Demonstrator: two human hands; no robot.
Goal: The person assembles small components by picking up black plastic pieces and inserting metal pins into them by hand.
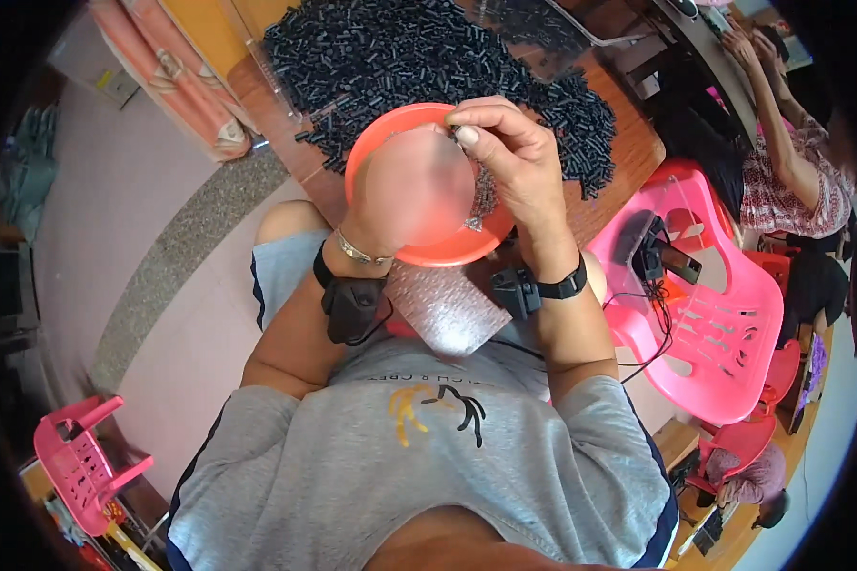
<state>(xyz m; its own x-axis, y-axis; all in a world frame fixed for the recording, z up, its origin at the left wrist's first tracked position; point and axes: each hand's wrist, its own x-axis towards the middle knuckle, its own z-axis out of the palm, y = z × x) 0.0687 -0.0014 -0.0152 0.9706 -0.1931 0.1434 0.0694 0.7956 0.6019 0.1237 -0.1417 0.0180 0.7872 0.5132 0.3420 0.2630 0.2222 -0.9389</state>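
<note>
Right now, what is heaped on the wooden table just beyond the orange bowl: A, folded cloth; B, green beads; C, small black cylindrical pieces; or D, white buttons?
C: past the orange bowl, which sits between the left hand and right hand, a big heap of small black cylindrical pieces covers the wooden table.

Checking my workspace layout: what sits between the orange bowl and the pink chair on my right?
In the head view, your right hand and its forearm lie between the orange bowl and the pink chair, over the wooden table.
</note>
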